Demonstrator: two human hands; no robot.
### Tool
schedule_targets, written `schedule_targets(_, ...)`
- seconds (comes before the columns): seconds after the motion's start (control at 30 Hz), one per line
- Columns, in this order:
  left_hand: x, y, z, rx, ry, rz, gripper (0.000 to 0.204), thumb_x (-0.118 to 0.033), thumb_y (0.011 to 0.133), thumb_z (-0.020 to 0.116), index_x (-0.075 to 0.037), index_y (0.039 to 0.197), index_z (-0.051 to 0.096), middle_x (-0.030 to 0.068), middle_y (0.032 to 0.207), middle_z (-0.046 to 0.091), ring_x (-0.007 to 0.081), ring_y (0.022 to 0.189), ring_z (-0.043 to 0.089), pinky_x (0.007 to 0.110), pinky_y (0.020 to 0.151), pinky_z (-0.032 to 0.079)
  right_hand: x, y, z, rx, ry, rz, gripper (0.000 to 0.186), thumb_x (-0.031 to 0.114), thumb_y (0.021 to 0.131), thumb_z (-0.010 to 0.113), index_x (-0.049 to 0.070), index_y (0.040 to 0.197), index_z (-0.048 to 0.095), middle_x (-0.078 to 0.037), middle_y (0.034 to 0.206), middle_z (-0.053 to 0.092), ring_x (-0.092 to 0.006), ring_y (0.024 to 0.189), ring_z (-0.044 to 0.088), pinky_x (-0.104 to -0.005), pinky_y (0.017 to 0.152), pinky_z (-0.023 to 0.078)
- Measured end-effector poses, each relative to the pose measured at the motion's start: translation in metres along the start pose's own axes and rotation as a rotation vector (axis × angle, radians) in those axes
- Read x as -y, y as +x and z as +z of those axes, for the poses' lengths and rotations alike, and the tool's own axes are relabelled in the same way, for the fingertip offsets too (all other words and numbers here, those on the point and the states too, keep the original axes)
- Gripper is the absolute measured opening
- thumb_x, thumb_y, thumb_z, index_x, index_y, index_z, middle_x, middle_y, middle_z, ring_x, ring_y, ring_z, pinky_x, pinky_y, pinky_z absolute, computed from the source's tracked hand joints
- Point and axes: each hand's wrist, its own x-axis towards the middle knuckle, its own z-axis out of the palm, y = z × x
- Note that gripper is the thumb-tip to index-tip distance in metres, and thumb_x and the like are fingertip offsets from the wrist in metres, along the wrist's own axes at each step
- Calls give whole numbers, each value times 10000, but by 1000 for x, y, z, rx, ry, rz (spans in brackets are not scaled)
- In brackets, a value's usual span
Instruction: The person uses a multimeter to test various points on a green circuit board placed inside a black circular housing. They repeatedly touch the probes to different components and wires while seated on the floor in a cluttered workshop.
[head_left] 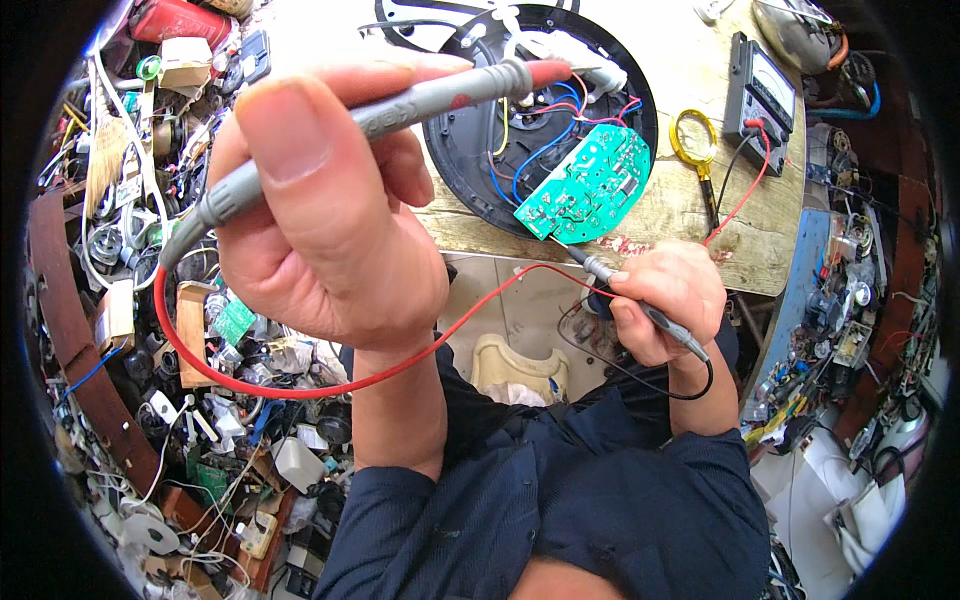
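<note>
Probing a green circuit board [590, 185], which sits in a round black housing [470, 165] at the near edge of the wooden tabletop [755, 250].

Right grip [665, 302], just below the board: fingers clamped on the gray black-lead probe [602, 270], tip at the board's near-left edge; can't tell if metal truly touches. Left grip [330, 215], left of the board and raised toward the camera: thumb and fingers clamped on the gray red-tipped probe [430, 103], which points over the white part [595, 70] beyond the board. Contact there unclear, looks more like hovering.

Doing it well, my judgement: seat the right tip on one solder spot first and hold it, then bring the left tip down to a single point. Fingers back on the plastic, off bare metal. Light pressure; the board could tip or slide. Don't snag the blue wires [545, 165] left of the board. Red lead [450, 335] loops below the board and passes by the right grip, so leave slack. Meter [762, 95], right of the board, should stay readable; magnifying glass [693, 138] between them could help with small joints.
</note>
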Motion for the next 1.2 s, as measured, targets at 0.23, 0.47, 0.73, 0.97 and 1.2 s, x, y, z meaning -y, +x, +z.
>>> schedule_targets(0.23,0,3,-1,2,55,-33,602,-525,1079,441,3,934,691,181,806,735,39,469,446,155,424,271,-1,0,-2,20,23,23,217,77,793,773,53,992,687,-74,740,697,-204,557,644,-318,508,469)
schedule_targets(0.47,0,0,6,-44,29,-105,605,-524,1084,420,-2,929,684,182,803,731,42,462,425,166,420,245,-4,0,-4,43,29,35,216,85,800,770,65,998,687,-69,746,697,-197,561,644,-316,503,468)
schedule_targets(0.73,1,0,15,-57,-119,-145,619,-515,1090,400,11,908,673,200,813,731,52,445,405,180,410,223,-5,1,-7,45,56,51,221,82,799,767,65,1004,687,-69,751,697,-198,573,653,-314,505,474)
schedule_targets(0.97,1,-3,13,-56,-77,-139,611,-508,1091,400,13,933,678,203,816,729,55,437,396,187,418,233,-4,1,-8,46,56,45,227,73,795,769,60,1006,687,-72,746,696,-202,569,655,-314,501,477)
schedule_targets(1.2,0,-3,14,-68,-90,-153,598,-501,1089,411,4,929,688,190,814,731,56,449,403,189,419,231,-6,0,-8,51,49,34,221,72,788,771,51,993,693,-73,748,697,-204,579,664,-315,508,492)
